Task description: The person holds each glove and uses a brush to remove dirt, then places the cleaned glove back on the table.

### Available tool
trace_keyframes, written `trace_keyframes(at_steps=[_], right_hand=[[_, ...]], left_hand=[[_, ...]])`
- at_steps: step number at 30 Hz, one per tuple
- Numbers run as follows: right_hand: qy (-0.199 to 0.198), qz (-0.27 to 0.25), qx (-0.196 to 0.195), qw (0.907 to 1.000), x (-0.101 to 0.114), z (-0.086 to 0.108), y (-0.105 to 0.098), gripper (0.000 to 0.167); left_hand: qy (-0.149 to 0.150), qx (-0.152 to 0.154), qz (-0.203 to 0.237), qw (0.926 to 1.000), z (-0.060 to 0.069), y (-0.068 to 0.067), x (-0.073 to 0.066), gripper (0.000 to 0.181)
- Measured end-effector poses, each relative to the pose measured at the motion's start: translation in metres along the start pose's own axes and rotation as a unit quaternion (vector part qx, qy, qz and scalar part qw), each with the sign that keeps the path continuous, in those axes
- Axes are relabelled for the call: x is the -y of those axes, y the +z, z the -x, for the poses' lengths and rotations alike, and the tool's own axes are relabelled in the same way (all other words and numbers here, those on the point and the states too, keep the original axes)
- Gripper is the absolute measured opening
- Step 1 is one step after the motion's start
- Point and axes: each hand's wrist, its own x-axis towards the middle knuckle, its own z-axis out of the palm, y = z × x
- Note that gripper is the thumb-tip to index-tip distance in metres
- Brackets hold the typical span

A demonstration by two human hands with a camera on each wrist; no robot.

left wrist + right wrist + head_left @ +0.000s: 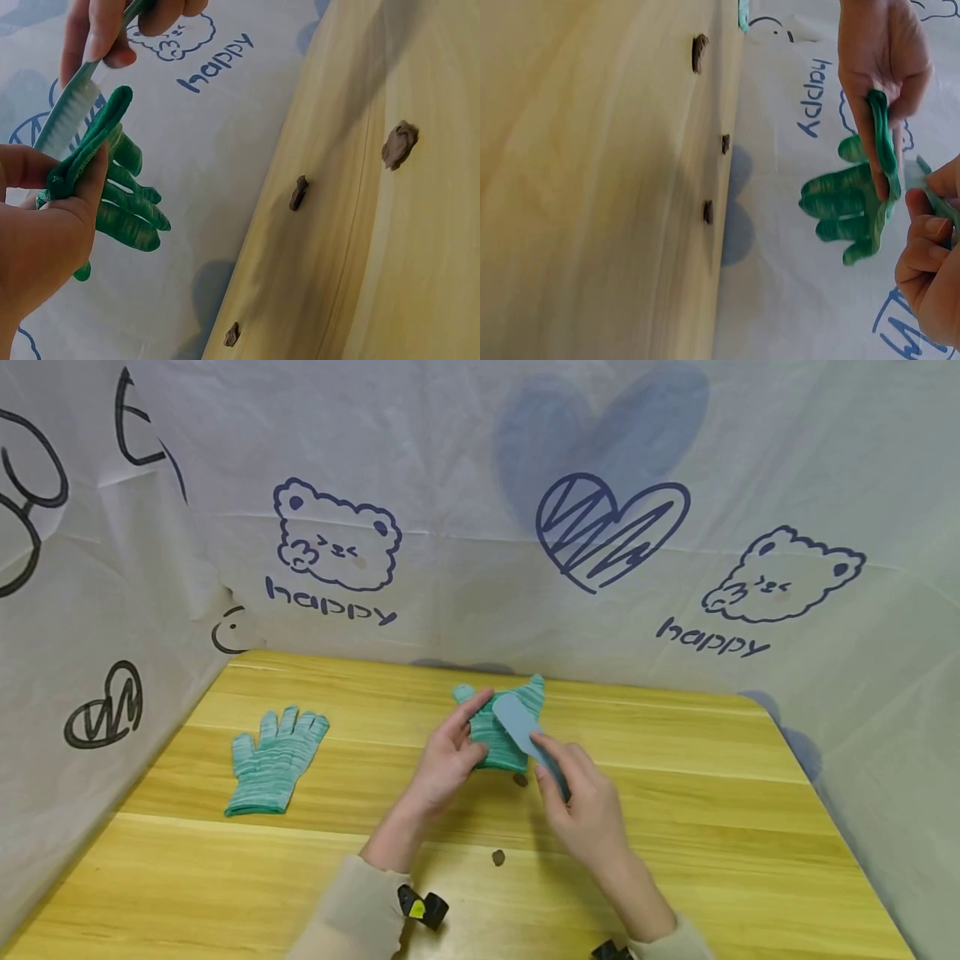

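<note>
Head view: my left hand [442, 766] is pinching a green glove [497, 750] near its cuff, holding it up over the table [712, 827]. My right hand [590, 810] is gripping the handle of a blue brush [516, 722], whose head is lying across the glove. A second glove [273, 768] is lying flat off to the left.

Left wrist view: the bristles [73, 120] are facing the cuff [91, 145]; cannot tell if they are touching. Three brown lumps [401, 144] are sitting on the wood. My judgement: pulling the knit taut and using short, light strokes should work best.

Right wrist view: the glove fingers [836, 202] are sticking out unsupported, probably needing backing while brushing.

Writing: "happy" is showing under the bear drawings [337, 537] on the wall cloth [465, 593]; I am seeing no readable brand.
</note>
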Motion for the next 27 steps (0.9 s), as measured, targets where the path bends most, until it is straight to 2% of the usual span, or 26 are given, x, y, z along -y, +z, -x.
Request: trace_keyframes(at_steps=[9, 19, 27], right_hand=[[-0.015, 0.001, 0.039, 0.9991, 0.0039, 0.0047, 0.0070, 0.047], [-0.009, 0.014, 0.050, 0.9986, 0.0021, 0.0054, 0.0090, 0.048], [-0.011, 0.019, 0.043, 0.9988, 0.0007, 0.0045, 0.0061, 0.047]], left_hand=[[-0.016, 0.021, 0.020, 0.9995, 0.0004, 0.0036, 0.0024, 0.080], [-0.026, 0.006, 0.031, 0.9992, 0.0005, 0.0015, 0.0007, 0.080], [-0.016, 0.001, 0.029, 0.9994, 0.0012, 0.0023, 0.0014, 0.080]])
